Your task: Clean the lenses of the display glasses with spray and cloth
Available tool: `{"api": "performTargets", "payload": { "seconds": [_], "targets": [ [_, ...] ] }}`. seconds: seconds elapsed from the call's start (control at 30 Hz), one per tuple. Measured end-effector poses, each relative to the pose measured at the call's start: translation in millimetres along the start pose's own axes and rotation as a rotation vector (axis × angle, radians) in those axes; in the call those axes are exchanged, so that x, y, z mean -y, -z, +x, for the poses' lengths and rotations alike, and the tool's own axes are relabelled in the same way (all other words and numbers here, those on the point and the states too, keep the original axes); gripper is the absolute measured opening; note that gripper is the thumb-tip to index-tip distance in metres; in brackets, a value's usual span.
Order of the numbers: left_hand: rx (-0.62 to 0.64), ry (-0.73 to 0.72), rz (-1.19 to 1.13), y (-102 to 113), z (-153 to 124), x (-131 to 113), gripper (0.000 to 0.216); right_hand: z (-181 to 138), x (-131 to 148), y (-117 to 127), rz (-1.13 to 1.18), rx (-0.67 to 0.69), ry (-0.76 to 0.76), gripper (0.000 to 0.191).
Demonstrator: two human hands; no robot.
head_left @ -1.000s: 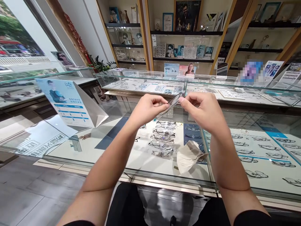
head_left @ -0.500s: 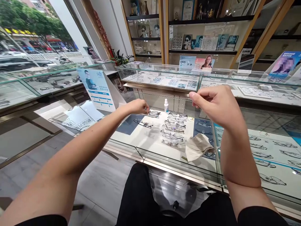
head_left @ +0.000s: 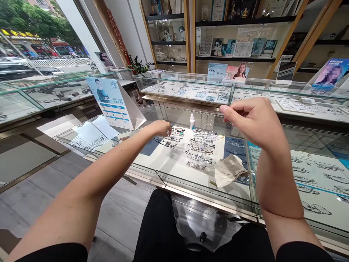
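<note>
My left hand [head_left: 161, 128] reaches over the glass counter [head_left: 152, 163], its fingers closed at the left end of a pair of eyeglasses [head_left: 176, 139]; the exact grip is partly hidden. Close by lie another dark-framed pair [head_left: 165, 143] and a further pair behind [head_left: 179, 130]. My right hand [head_left: 251, 122] is raised above the counter's right part, bent at the wrist. Its fingers are curled in with the thumb forward, and nothing shows in them. Between the hands is a column of several eyeglasses [head_left: 201, 147]. A small white bottle [head_left: 192, 122] stands upright behind them.
A crumpled beige cloth [head_left: 230, 170] lies at the counter's front right. On the left stands a folded sign [head_left: 109, 103]. More frames fill the display case [head_left: 313, 174] at right. A second glass case [head_left: 185, 91] runs along the back, before shelves.
My left hand has shifted slightly down toward the near eyeglasses, and one pair now shows apart from the pair behind. My right hand has barely moved.
</note>
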State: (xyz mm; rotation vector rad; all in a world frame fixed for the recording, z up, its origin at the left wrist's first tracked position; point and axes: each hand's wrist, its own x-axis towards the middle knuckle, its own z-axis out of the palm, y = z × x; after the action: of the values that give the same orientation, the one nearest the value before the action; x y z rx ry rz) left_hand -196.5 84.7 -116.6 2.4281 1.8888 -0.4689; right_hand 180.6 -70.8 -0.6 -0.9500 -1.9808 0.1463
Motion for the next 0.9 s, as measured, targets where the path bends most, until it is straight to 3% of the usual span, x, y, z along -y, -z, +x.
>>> {"api": "performTargets", "payload": {
  "seconds": [0.23,0.57,0.77,0.9],
  "targets": [
    [-0.096,0.049,0.024,1,14,-9,0.044,0,4,2,-0.028,0.023,0.004,0.049],
    [-0.123,0.043,0.048,2,11,-14,0.028,0,5,1,0.081,-0.079,0.044,0.05],
    [-0.173,0.077,0.066,21,-8,-3,0.032,0,7,0,0.05,-0.121,0.062,0.056],
    [-0.295,0.084,-0.003,45,-28,-1,0.031,-2,8,-2,0.043,-0.1,0.051,0.058]
  ]
}}
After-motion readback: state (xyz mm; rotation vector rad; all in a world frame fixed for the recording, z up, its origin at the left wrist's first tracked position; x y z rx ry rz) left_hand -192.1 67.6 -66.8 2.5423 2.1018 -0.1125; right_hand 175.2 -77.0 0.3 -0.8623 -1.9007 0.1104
